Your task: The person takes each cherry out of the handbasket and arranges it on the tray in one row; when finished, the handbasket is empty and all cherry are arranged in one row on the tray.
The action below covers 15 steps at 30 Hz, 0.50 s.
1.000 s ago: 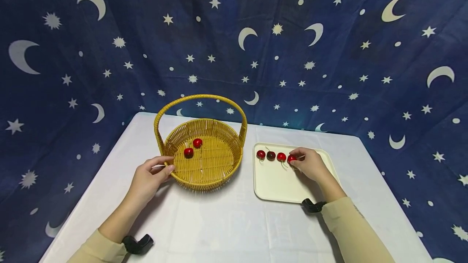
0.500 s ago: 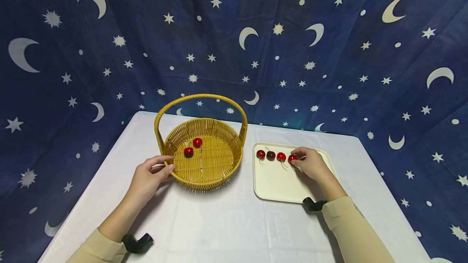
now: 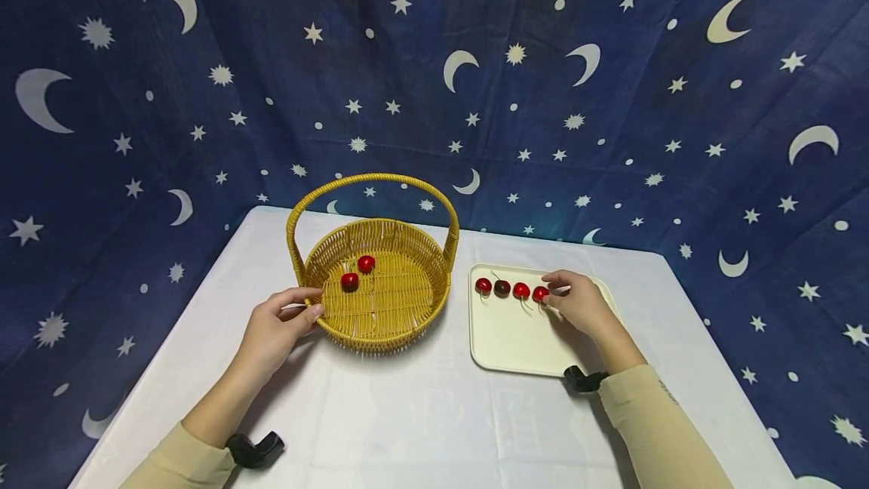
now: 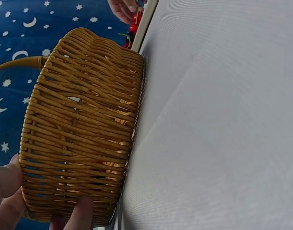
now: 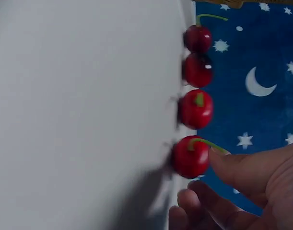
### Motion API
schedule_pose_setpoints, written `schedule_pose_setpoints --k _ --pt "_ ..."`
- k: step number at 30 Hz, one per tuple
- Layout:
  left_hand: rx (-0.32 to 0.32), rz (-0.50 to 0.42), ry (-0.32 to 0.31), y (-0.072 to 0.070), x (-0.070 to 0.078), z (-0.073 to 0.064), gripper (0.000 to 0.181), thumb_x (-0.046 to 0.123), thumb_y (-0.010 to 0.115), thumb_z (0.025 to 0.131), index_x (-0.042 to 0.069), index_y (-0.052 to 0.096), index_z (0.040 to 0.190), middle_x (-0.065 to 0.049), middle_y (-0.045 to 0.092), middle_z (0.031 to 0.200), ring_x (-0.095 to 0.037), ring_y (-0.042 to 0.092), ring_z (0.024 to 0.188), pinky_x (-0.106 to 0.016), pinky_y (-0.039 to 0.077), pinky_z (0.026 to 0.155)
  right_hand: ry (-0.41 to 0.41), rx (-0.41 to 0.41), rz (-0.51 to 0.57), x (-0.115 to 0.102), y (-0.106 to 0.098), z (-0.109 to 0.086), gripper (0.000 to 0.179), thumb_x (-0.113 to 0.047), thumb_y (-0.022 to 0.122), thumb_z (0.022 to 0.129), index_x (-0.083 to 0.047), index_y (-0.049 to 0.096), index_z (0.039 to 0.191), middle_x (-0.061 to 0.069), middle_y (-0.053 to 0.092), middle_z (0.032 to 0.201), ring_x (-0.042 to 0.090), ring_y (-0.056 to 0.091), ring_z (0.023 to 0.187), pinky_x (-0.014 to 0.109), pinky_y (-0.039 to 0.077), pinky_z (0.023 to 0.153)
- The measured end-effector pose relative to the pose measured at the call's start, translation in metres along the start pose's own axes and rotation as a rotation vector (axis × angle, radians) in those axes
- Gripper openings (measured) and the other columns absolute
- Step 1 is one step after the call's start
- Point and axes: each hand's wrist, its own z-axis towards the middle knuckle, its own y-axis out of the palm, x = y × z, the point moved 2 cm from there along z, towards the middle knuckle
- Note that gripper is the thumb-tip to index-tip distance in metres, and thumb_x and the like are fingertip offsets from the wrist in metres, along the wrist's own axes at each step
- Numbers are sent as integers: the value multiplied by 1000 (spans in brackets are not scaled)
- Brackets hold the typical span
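Observation:
In the head view, my left hand (image 3: 277, 329) holds the near left rim of a yellow wicker basket (image 3: 424, 327) with an arched handle. Thumb and fingers lie on either side of its edge, and the left wrist view shows fingertips against the woven wall (image 4: 79, 120). Two red cherries (image 3: 349, 282) lie inside. My right hand (image 3: 581, 306) hovers over a cream tray (image 3: 509, 345). Its thumb is right beside the rightmost cherry (image 5: 190, 158) of a row, near the green stem, with the fingers spread apart below. A darker cherry (image 3: 502, 289) sits second from the left.
Basket and tray stand side by side on a table with a white cloth (image 3: 407, 421). A dark blue curtain (image 3: 407, 36) with moons and stars hangs behind and at both sides. Black straps with camera mounts (image 3: 254, 451) sit on both wrists.
The right hand's fingers have loosened from the rightmost cherry and drawn slightly right, leaving it in the row. My left hand and the basket stay in place.

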Motion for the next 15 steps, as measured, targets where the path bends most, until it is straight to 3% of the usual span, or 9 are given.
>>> schedule_pose_setpoints --k 4,7,11,15 --pt "-2 0 1 1 0 0 43 17 78 101 3 69 140 -21 60 141 4 70 100 -26 67 88 -51 40 -5 -22 -13 -12 41 -9 73 100 -6 67 141 22 70 137 38 71 114 30 60 77" --pt "-2 0 4 0 0 0 43 17 78 101 2 69 140 -22 61 141 4 70 100 -25 67 87 -137 60 35 -49 -16 -22 40 -7 76 98 -7 69 137 21 73 132 34 73 108 28 60 75" --pt "-2 -4 4 0 0 0 43 18 77 102 2 68 141 -22 60 141 4 70 100 -24 67 87 -253 47 123 -91 -5 -35 35 -5 80 94 -11 75 128 15 78 123 25 73 99 26 61 73" --pt "-2 -2 6 0 1 0 43 18 77 102 2 68 141 -22 60 140 3 70 100 -23 67 86 -343 -28 205 -133 18 -42 35 -3 81 92 -13 77 126 9 79 116 18 71 94 28 61 79"
